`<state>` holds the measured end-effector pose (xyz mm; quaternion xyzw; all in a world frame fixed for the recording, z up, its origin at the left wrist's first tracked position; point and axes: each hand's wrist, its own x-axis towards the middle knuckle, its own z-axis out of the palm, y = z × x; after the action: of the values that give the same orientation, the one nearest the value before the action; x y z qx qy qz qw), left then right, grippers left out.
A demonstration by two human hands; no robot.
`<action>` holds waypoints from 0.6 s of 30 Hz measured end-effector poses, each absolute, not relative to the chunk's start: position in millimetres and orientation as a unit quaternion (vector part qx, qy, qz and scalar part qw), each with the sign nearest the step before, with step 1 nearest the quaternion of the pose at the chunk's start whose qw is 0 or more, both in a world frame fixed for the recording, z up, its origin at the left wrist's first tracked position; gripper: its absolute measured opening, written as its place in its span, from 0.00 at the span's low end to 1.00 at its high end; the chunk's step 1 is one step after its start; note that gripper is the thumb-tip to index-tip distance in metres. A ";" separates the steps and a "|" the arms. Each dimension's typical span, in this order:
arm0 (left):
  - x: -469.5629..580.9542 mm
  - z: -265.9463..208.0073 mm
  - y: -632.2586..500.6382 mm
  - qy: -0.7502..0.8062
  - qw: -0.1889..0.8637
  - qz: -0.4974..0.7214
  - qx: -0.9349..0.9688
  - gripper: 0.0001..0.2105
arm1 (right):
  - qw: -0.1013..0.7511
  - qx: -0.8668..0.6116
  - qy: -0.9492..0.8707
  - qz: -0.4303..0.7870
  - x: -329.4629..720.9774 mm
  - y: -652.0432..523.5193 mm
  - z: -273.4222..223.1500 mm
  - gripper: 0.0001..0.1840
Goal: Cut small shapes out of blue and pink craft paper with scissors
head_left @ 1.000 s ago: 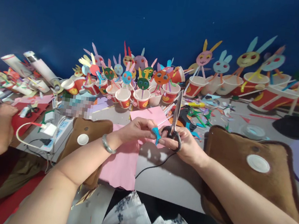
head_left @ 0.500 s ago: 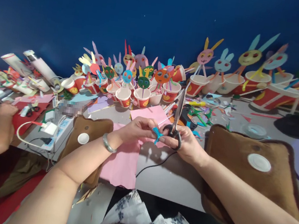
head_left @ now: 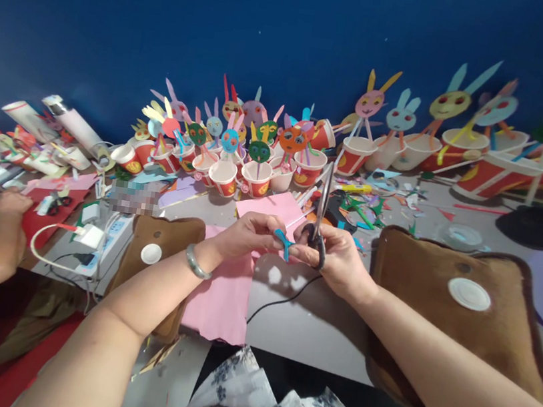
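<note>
A small piece of folded or cut blue paper (head_left: 284, 244) is pinched in the fingertips of my left hand (head_left: 252, 233). My right hand (head_left: 342, 257) is closed round the black handles of a pair of scissors (head_left: 322, 204), whose blades point up and away from me. The right fingertips also reach the blue paper's right edge; whether they grip it, I cannot tell. Under my left wrist lies pink paper (head_left: 220, 297) on the grey table.
Paper cups (head_left: 256, 180) with paper rabbit figures stand along the blue wall. Brown cushions (head_left: 419, 305) lie to either side. Paper scraps (head_left: 366, 207) litter the back right. At left are a power strip (head_left: 112, 242) and another person's hands (head_left: 12, 201). A black cable (head_left: 283, 299) crosses the table.
The blue paper has turned slightly between my fingers, and my right hand with the scissors has shifted a little. The view has moved slightly.
</note>
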<state>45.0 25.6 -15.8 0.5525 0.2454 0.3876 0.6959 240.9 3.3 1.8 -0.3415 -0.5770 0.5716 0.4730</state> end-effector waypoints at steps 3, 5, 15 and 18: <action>45.4 -14.8 24.8 0.254 0.689 0.396 0.551 0.09 | 0.502 -0.368 -0.587 0.518 241.2 2.5 -0.3 0.20; 45.6 -14.8 24.5 0.265 0.680 0.408 0.548 0.09 | 0.521 -0.382 -0.593 0.480 240.9 2.0 -2.4 0.19; 49.1 -19.2 28.3 0.266 0.663 0.450 0.535 0.10 | 0.553 -0.371 -0.637 0.390 240.1 -1.0 -9.1 0.17; 50.4 -18.3 27.1 0.274 0.662 0.460 0.525 0.10 | 0.549 -0.373 -0.648 0.374 239.5 -2.7 -7.9 0.16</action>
<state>50.4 27.1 -18.3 0.5252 0.2735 0.4598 0.6617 239.5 -2.7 -7.9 -0.3730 -0.6479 0.3737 0.5490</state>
